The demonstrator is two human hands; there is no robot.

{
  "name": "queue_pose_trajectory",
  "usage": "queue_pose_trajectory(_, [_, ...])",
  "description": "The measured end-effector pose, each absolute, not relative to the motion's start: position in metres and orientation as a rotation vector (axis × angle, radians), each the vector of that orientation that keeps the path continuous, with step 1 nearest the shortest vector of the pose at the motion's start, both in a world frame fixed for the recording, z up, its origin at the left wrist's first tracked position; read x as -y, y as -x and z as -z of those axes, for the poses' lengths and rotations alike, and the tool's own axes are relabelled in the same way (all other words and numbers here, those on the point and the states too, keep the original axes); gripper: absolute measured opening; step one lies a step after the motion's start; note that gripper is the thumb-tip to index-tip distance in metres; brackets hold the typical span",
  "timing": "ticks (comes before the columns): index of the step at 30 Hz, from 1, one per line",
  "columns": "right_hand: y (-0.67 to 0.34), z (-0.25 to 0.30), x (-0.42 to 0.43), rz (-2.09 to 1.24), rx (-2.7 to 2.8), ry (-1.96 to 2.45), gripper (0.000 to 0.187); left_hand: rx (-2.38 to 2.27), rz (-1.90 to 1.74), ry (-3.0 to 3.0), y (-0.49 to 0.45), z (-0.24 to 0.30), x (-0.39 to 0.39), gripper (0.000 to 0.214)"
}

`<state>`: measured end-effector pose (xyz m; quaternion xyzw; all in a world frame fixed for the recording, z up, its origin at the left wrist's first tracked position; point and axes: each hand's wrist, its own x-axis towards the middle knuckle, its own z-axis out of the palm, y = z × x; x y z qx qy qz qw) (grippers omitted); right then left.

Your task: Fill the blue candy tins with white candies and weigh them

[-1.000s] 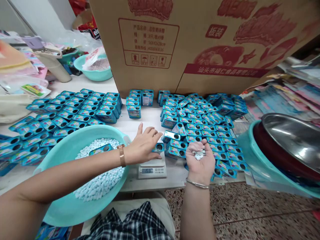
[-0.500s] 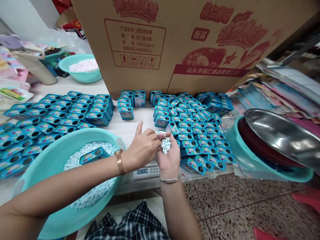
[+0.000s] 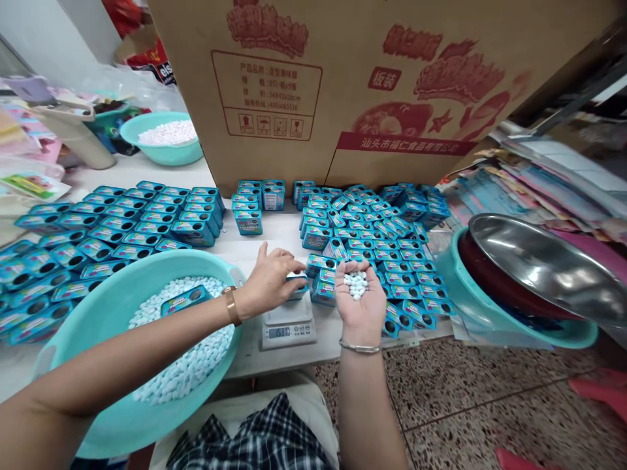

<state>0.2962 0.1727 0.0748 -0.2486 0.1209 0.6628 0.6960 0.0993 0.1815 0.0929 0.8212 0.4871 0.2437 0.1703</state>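
My left hand [image 3: 269, 281], wearing a rose-gold bracelet, has its fingers closed on a small blue candy box [image 3: 300, 292] above a white digital scale [image 3: 289, 333]. The scale's display appears to read about 153. To the right, my right hand [image 3: 360, 303] is cupped palm up around a small heap of pale blue candies [image 3: 356, 284]. Under my left forearm stands a large turquoise basin [image 3: 105, 313] of loose pale candies [image 3: 191, 365]. Another blue candy box [image 3: 185, 300] lies on those candies.
Rows of blue candy boxes [image 3: 122, 222] stand on the left, and more boxes [image 3: 386, 254] crowd the right. A tall cardboard carton [image 3: 333, 78] rises behind. A second turquoise bowl [image 3: 161, 150] holds pale candies. Nested basins with a metal bowl [image 3: 539, 261] sit at right.
My left hand has left my right palm and moved slightly left onto a box over the scale. My right hand has shifted right with its candies, uncovering more of the scale.
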Motion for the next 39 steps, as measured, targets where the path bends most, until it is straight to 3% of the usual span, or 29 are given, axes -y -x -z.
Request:
queue_pose_trajectory(4, [-0.316,-0.072,-0.17,-1.428,-0.249,0.569,0.028,-1.537,-1.203,-2.123,-0.074,-0.135,-0.192,0.021])
queue_pose_trajectory(7, [-0.326,-0.065,-0.17,-1.383,-0.238,0.597,0.024,-1.596,-1.287,-2.097,-0.055,-0.16,-0.191,0.024])
queue_pose_trajectory(15, [-0.333,-0.057,-0.172,-1.357,-0.246,0.605,0.02,-1.595,-0.717,-2.342,-0.054,-0.125,-0.177,0.033])
queue_pose_trajectory(21, [-0.329,-0.062,-0.173,-1.345,-0.298,0.613,0.024,-1.419,-0.24,-2.614,-0.087,-0.093,-0.171,0.064])
queue_pose_trajectory(27, [-0.328,-0.057,-0.178,-1.413,-0.357,0.634,0.022,-1.363,0.023,-2.704,-0.097,-0.077,-0.199,0.024])
queue_pose_trajectory(39, [-0.342,-0.042,-0.18,-1.395,-0.318,0.673,0.011,-1.992,-0.182,-2.6,-0.068,-0.053,-0.371,0.019])
